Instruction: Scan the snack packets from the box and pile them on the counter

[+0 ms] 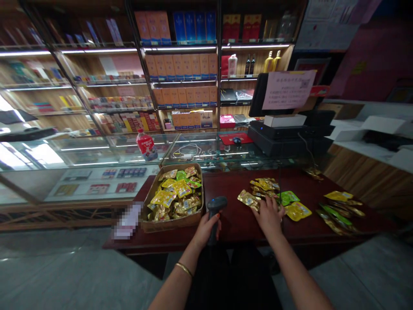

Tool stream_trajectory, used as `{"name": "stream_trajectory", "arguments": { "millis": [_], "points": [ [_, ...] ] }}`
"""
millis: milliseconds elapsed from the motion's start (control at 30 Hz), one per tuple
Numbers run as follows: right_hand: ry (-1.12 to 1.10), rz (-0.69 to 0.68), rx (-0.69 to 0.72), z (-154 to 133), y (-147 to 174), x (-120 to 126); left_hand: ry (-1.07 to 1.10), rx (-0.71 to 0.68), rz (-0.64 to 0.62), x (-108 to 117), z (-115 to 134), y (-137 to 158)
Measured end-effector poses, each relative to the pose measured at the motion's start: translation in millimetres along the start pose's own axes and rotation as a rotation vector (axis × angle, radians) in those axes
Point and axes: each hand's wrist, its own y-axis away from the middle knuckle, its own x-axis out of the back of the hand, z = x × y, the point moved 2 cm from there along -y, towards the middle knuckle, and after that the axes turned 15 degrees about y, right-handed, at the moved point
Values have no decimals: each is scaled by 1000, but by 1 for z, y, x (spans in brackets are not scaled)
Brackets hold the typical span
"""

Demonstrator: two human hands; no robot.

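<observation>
My left hand [205, 230] is wrapped round the handle of a dark barcode scanner [217, 204], held upright at the table's front edge. My right hand [269, 218] rests with fingers apart over a pile of small snack packets. Under and beside its fingertips lie a gold packet [248, 198], yellow packets [266, 184], a green packet [289, 197] and another yellow packet [298, 211]. What lies directly beneath the palm is hidden. To the left of the scanner, a cardboard box [176, 227] is filled with gold, yellow and green packets.
Another group of packets [338, 211] lies at the table's right. A glass counter [206, 150] runs behind, carrying a red-labelled bottle [146, 145], a mouse [237, 141] and a monitor with a paper sheet [288, 90]. Stocked shelves [180, 79] stand further back.
</observation>
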Motion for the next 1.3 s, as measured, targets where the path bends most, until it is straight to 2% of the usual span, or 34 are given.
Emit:
{"name": "stream_trajectory", "arguments": {
  "millis": [267,867,1300],
  "points": [
    [-130,109,100,-43,9,-2,-118,41,-107,-9,4,14],
    [-153,235,136,-41,13,5,-166,16,-65,-16,7,13],
    [-180,211,169,-41,16,-1,-152,28,-92,-13,2,11]
  ]
}}
